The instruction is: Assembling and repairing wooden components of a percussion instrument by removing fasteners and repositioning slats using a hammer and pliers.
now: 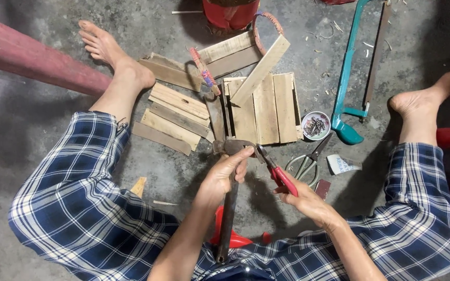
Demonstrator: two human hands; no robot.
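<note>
Left hand (225,174) grips the hammer (229,208) near its head, handle running toward the body — right hand (300,195) holds pliers (274,169), nose touching the head.

The left hand (225,174) covers the hammer (228,208) just below its head, and the handle's end vanishes behind the lap. The pliers (277,174) disappear into the right hand (308,200); the bowl's (316,125) contents are too small to identify.

Setting: an informal floor-level woodworking spot. Evidence: bare concrete floor (53,104) served as workbench; rough wooden slats (175,117) at centre; teal hacksaw (347,78) at upper right; small bowl of nails (315,125) beside it; shavings (324,36) scattered at top.
</note>
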